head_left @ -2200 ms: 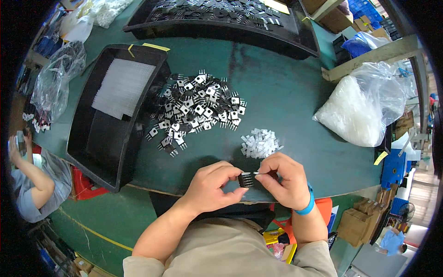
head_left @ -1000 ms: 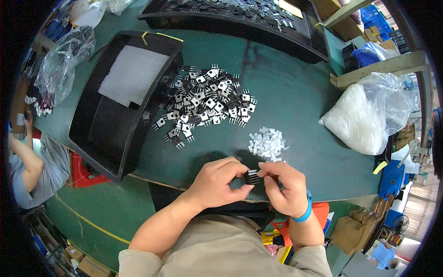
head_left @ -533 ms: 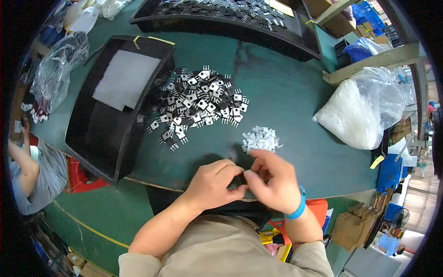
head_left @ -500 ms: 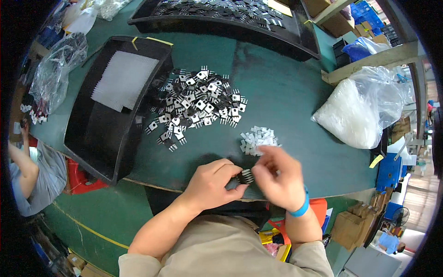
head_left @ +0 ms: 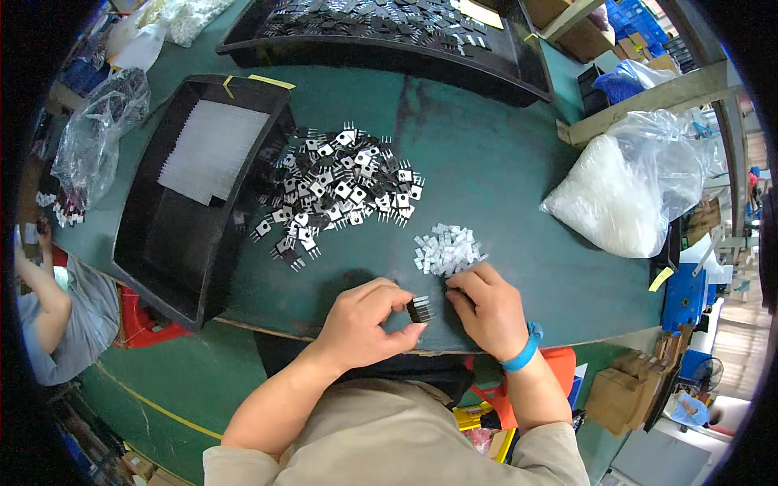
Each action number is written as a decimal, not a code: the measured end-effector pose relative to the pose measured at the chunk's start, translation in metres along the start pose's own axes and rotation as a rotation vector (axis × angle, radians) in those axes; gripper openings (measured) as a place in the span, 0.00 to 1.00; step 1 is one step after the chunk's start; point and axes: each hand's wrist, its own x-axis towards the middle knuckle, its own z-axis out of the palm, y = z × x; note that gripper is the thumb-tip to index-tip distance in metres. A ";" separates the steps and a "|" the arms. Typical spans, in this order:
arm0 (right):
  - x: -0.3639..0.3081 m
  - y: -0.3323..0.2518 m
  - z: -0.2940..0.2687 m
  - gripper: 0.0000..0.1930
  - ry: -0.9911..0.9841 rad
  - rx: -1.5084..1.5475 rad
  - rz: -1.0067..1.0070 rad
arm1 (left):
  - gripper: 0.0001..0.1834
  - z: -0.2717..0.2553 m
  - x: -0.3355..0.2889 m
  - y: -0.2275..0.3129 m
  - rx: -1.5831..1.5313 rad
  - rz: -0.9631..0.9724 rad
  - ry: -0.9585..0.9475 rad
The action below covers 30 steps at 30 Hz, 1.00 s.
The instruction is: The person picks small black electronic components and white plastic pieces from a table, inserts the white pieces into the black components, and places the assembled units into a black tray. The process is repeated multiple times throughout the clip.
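Note:
My left hand pinches a small stack of transistors between thumb and fingers, their metal legs pointing right. A pale strip shows on the upper legs; what it is, I cannot tell. My right hand, with a blue band at the wrist, is closed at the near edge of a pile of small whitish pieces. Whatever its fingertips hold, if anything, is hidden. Beyond my left hand spreads a heap of loose black transistors, many with silver faces up.
On the left stands a black bin with a white ribbed sheet inside. A long black tray of transistors lies at the back. A clear bag of white material sits right. Another person is at far left.
My right hand has moved away from the transistor stack, and its fingers have come together by the whitish pile. My left hand keeps its grip, and the view has shifted slightly.

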 end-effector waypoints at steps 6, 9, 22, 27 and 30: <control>0.012 0.004 -0.012 0.09 -0.124 0.407 -0.075 | 0.18 -0.002 -0.001 0.001 -0.024 -0.052 0.008; 0.018 -0.002 -0.011 0.07 -0.109 0.891 0.009 | 0.18 -0.002 -0.001 0.000 -0.057 -0.026 0.024; 0.031 -0.001 0.003 0.05 -0.220 0.877 -0.156 | 0.19 0.000 -0.002 -0.002 -0.045 -0.050 0.047; 0.030 0.000 0.007 0.06 -0.176 0.853 -0.176 | 0.20 0.000 -0.003 -0.002 -0.035 -0.046 0.055; 0.030 -0.002 0.004 0.07 -0.134 0.802 -0.217 | 0.20 0.001 -0.003 -0.001 -0.045 -0.056 0.062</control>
